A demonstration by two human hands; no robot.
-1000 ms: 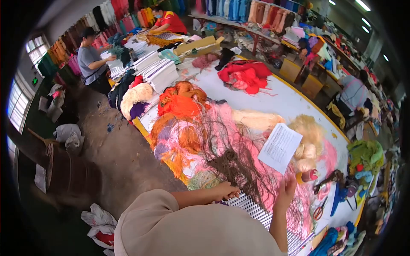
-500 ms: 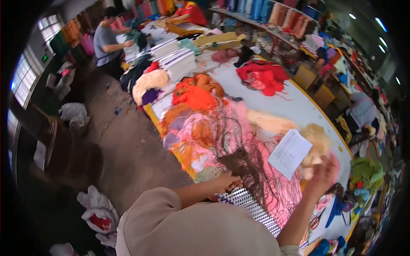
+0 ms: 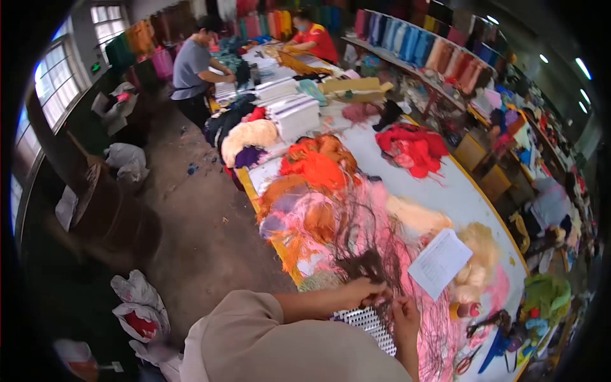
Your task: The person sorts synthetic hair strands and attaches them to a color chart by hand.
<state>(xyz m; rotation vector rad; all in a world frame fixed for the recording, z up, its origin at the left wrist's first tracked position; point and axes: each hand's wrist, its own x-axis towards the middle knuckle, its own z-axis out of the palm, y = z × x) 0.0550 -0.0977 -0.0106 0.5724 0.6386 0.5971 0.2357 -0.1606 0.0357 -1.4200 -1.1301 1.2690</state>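
My left hand (image 3: 366,293) is closed on the lower end of a tangle of brown yarn (image 3: 363,266), whose strands spread over pink yarn (image 3: 429,325). Close to its right, my right hand (image 3: 405,313) is raised with thumb and fingers pinched together. Brown strands pass near those fingertips, but what they hold is too small to make out. Below both hands lies a fanned row of white cards with dark marks (image 3: 369,326), partly covered by my body. A printed white sheet (image 3: 440,264) rests on the yarn beyond my right hand.
Orange yarn (image 3: 312,162), red yarn (image 3: 414,149) and cream yarn (image 3: 474,245) lie along the white table (image 3: 369,145). Red-handled scissors (image 3: 464,364) are at right. White card stacks (image 3: 293,118) stand farther back. Two people work at the far end; plastic bags (image 3: 137,312) sit on the floor.
My right hand has come from the cream yarn at right to beside my left hand, its fingers now pinched. The left hand stays at the brown yarn. The view has shifted slightly.
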